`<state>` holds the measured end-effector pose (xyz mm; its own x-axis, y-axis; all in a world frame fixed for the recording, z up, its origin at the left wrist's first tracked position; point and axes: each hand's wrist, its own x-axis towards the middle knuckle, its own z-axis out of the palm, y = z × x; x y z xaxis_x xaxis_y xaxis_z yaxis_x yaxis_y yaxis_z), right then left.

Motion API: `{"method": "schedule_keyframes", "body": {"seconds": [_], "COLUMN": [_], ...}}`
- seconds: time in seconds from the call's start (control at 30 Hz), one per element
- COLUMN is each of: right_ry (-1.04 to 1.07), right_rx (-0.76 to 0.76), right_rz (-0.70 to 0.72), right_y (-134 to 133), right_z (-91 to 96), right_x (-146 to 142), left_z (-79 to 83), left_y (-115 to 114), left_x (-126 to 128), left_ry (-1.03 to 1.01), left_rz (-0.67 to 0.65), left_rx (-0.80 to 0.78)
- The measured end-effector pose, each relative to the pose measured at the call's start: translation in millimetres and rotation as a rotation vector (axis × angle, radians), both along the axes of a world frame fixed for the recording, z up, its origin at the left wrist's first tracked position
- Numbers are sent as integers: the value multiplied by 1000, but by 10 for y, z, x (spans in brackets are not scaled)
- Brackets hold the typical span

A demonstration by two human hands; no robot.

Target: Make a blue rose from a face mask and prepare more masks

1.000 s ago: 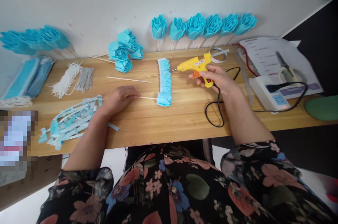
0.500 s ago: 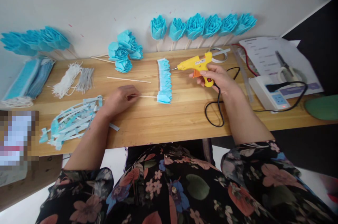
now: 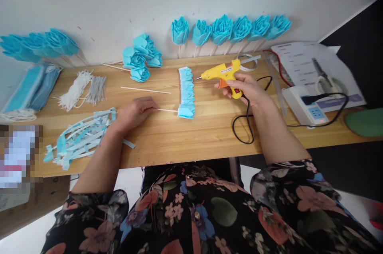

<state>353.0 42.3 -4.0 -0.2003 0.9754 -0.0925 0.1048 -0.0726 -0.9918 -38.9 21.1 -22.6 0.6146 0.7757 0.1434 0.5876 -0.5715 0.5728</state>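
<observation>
Between the fingers of my left hand (image 3: 138,111) is a thin wooden stick (image 3: 168,110), lying level just over the wooden table. Its right end meets the near end of a pleated blue strip (image 3: 187,92) that runs away from me. My right hand (image 3: 247,88) is wrapped round the grip of a yellow glue gun (image 3: 223,72) with an orange trigger. The nozzle points left, close to the strip's right edge but apart from it. A clear glue stick (image 3: 250,59) sticks out of the gun's back.
Blue flowers on sticks (image 3: 221,30) lean on the wall. More blue flowers (image 3: 142,58) lie nearer, above a loose stick (image 3: 146,90). White cords (image 3: 76,90), cut strips (image 3: 83,138) and face masks (image 3: 32,90) are left. A power strip (image 3: 303,106) and scissors (image 3: 324,80) are right.
The fingers of my left hand have shifted slightly on the stick. My right hand and the glue gun stay nearly still.
</observation>
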Motion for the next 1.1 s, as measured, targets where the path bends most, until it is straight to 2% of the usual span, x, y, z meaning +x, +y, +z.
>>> {"method": "schedule_keyframes", "body": {"seconds": [0.2, 0.43, 0.53, 0.63, 0.73, 0.9, 1.1], "right_ry": [-16, -174, -375, -754, -1054, -1230, -1315], "right_rx": [-21, 24, 80, 138, 113, 97, 102], "right_rz": [-77, -212, -277, -353, -387, -389, -385], "right_y": [61, 171, 183, 186, 191, 204, 200], "right_z": [-102, -279, -293, -274, -240, -216, -234], "right_x": [27, 56, 55, 69, 87, 103, 115], "left_z": [34, 13, 7, 0, -1, 8, 5], "left_y": [-12, 0, 2, 4, 6, 8, 13], "left_x": [-2, -4, -9, -14, -14, -8, -9], "left_ry": [19, 6, 2, -3, 1, -4, -13], "left_rz": [-8, -11, -10, -10, -14, -25, -27], "left_rx": [-18, -9, -2, 4, 10, 11, 6]}}
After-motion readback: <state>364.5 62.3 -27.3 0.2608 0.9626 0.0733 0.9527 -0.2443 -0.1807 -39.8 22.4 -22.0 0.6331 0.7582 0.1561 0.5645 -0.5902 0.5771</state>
